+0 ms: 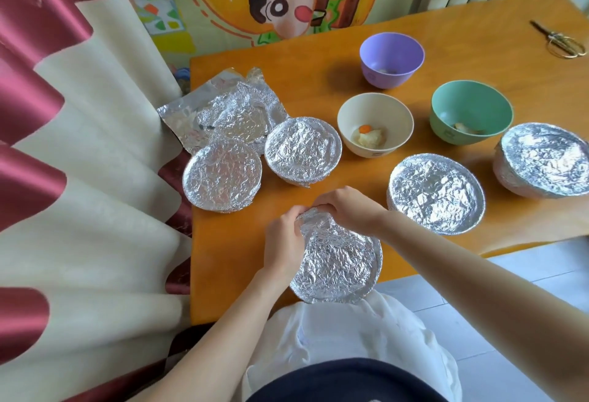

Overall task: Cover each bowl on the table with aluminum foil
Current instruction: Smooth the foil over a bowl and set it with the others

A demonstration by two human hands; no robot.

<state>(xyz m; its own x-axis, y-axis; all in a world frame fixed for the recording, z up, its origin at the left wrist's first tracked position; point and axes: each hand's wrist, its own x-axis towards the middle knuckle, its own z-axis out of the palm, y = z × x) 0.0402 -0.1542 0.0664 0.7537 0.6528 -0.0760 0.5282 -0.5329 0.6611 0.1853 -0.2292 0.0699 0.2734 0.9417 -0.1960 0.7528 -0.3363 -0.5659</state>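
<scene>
Foil-crimping at the nearest bowl (378, 263), which sits directly beneath both hands at the near edge of the tabletop (229, 261). My left hand (283, 242) curls over the rim on its own side, fingers gripping the foil cover (334, 264). My right hand (347, 210) meets it from the opposite side, fingers bent and pinching the same bunched fold at the far rim. I judge that the two hands close in on one spot because the foil there stands up loose, while the rest of the rim already lies flat. Gripping from both sides also keeps the bowl from sliding as the fold is pressed down.

Beyond the left hand stand two finished bowls, the left covered bowl (223, 175) and the middle covered bowl (302, 150), just beside one another. Farther out on that side lies a pile of spare foil sheets (229, 108), presumably kept within reach for the next covers. To the outside of the right hand are two more wrapped bowls, one near (436, 193) and one farther off (545, 159).

Beyond the right hand, three bowls are open: the cream bowl (376, 124) with food scraps inside, the green bowl (471, 111) and the purple bowl (392, 59). By my reading, these three remain once this rim is sealed. Scissors (561, 40) lie well apart, far beyond the right hand.
</scene>
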